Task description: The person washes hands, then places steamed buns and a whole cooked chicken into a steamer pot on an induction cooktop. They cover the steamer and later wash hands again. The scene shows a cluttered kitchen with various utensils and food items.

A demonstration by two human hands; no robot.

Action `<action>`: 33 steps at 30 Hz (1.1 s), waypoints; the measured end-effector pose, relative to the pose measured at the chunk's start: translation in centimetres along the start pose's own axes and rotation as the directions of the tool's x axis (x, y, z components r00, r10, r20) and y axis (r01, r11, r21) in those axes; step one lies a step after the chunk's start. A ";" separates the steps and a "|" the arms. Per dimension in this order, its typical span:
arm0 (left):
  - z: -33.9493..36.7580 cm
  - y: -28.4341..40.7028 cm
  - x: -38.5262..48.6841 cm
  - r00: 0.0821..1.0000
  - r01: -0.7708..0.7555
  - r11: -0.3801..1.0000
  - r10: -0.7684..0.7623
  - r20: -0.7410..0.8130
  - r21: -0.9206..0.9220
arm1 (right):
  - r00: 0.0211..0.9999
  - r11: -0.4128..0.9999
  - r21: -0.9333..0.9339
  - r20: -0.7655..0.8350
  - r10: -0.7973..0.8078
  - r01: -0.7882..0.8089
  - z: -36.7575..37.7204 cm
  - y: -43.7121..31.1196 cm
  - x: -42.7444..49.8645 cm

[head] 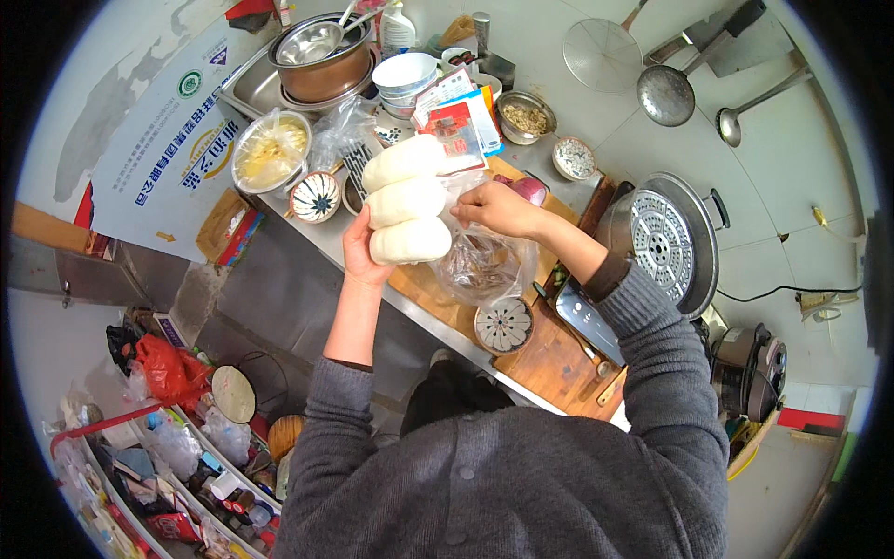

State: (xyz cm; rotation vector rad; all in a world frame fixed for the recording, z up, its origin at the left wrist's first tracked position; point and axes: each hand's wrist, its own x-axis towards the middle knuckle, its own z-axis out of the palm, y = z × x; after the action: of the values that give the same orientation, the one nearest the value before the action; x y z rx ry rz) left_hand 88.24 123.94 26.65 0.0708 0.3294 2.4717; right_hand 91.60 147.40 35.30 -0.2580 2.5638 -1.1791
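Note:
My left hand point(364, 244) holds a block of three white buns point(407, 202), joined side by side, above the counter's front edge. Just right of the buns, my right hand point(497, 207) has its fingers bent together at a clear plastic bag point(464, 187); the fingertips seem to pinch its film. Below that hand, a clear bag with brown contents point(485, 262) rests on the wooden board point(419, 283). A red onion point(529, 190) lies partly hidden behind my right hand. Near the bag stands a patterned bowl point(503, 325).
A steamer pot point(660, 237) stands at the right, with a smartphone point(590, 321) on the counter nearer me. Stacked bowls point(405, 75), a metal bowl of peanuts point(525, 117) and a bagged bowl of yellow food point(271, 150) line the back and left. Lower left stands a cluttered rack point(112, 423).

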 end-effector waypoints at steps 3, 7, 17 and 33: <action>1.2 -1.6 0.7 0.996 -0.020 1.000 0.021 -0.088 0.019 | 0.998 0.980 0.193 -0.024 0.052 -0.046 -0.7 -1.2 -2.5; 4.2 -3.0 2.8 0.996 -0.029 1.000 0.028 -0.089 -0.006 | 0.996 0.962 0.275 -0.091 0.025 0.001 -2.5 -3.2 -4.6; 6.4 0.7 7.2 0.979 -0.045 0.992 0.066 -0.191 0.114 | 0.953 0.764 0.614 -0.303 -0.004 0.199 -8.6 -8.7 -8.8; 2.0 -10.7 -4.0 0.949 0.256 0.878 -0.309 0.068 0.404 | 0.791 0.587 0.652 -0.611 0.031 0.480 -9.3 -13.5 -9.4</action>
State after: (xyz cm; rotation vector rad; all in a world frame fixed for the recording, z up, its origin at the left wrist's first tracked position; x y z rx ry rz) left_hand 98.00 130.20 26.04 0.3282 0.7212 2.0671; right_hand 97.59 147.96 53.20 -0.0263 2.1105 -2.7193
